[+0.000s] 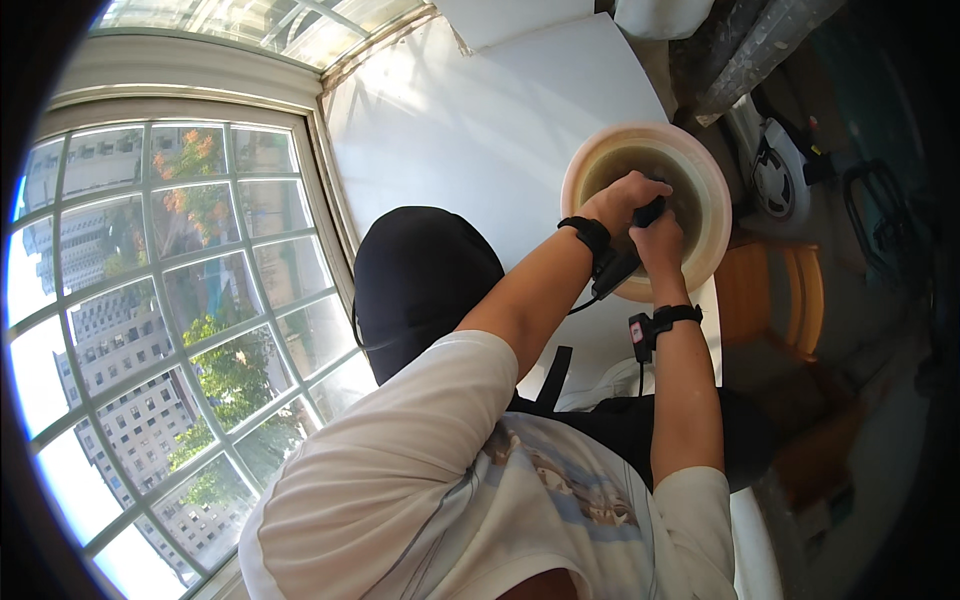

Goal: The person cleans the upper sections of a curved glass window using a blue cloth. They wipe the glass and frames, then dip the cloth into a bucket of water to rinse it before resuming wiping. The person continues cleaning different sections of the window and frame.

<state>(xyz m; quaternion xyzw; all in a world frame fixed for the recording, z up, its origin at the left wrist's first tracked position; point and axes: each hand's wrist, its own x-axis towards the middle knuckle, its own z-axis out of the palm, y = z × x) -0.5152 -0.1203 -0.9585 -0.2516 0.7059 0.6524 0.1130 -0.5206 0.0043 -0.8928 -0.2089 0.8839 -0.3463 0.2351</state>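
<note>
A round basin with a pale pink rim [718,210] holds murky, brownish-green water. Above it, my left hand [628,201] is closed on a small black, wet-looking item [649,212], probably cloth. My right hand [663,244] grips the same item from nearer my body, close to the left hand. Much of the item is hidden by the fingers. Each wrist wears a black strap with a small device; the device under my left wrist [616,274] hangs at the basin's near rim.
The basin stands on a white surface [480,127] beside a paned window [172,300]. My black-clad knee [420,285] is left of the basin. A wooden chair [802,300] and a wheeled item [774,176] are on the right. Cables hang from the wrist devices.
</note>
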